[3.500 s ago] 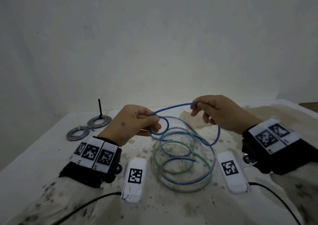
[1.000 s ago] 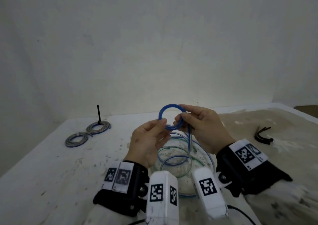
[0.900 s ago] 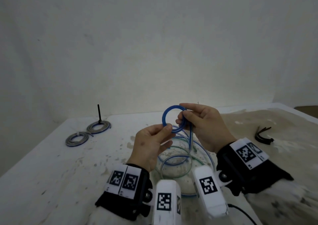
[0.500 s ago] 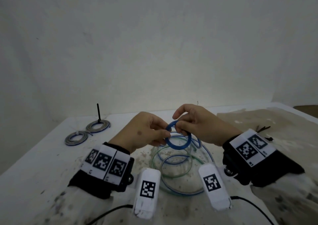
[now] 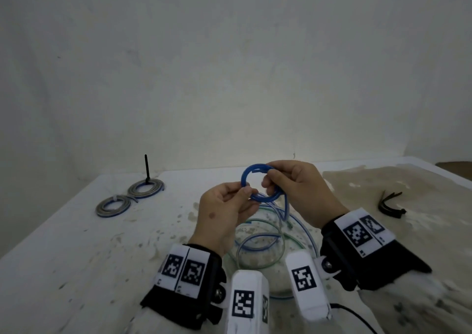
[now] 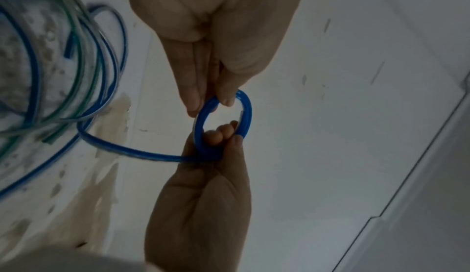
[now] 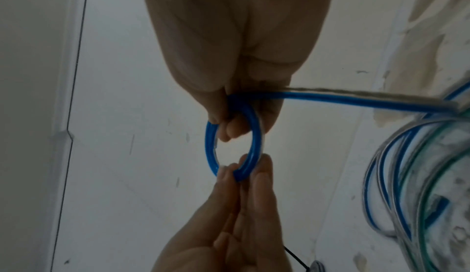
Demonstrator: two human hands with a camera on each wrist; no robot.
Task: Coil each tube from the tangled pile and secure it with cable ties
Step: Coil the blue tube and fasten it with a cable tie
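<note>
Nearest, at the bench's (image 5: 63, 257) front edge, a loose tangle of blue and green tubes (image 5: 263, 246) lies in wide loops. Above it both hands hold a small blue coil (image 5: 258, 185) in the air. The left hand (image 5: 222, 213) pinches the coil's near side between thumb and fingertips; the right hand (image 5: 298, 188) grips its far side, fingers curled through the ring. One blue strand runs down from the coil into the tangle. Black cable ties (image 5: 390, 203) lie toward the right edge. Two finished coils (image 5: 130, 198) rest near the far left corner.
</note>
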